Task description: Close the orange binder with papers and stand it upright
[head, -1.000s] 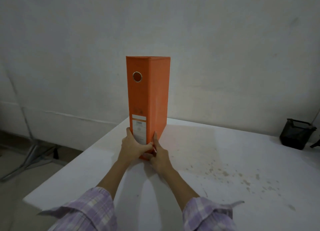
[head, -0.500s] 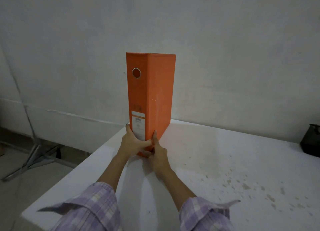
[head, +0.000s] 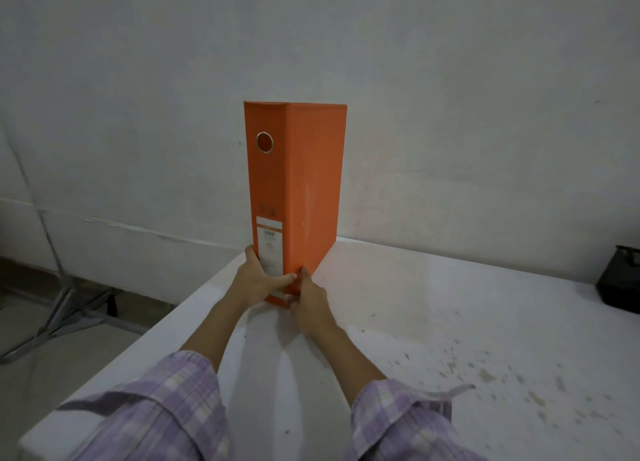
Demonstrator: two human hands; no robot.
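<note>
My left hand (head: 258, 282) and right hand (head: 308, 296) clasp the foot of the orange binder (head: 296, 197), which stands closed near the white table's (head: 433, 322) left corner. Tall, narrow, stiff board on a smooth top: letting go carelessly could tip it, I think. Its base is hidden.

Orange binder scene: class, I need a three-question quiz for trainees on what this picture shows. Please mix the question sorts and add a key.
1. True or false: the orange binder lies flat on the white table.
2. Which part of the binder do the left hand and right hand grip? A top, B bottom, C middle.
3. What dark object stands at the table's far right edge?

Key: 1 false, it stands upright. 2 B. 3 a black mesh container.
</note>
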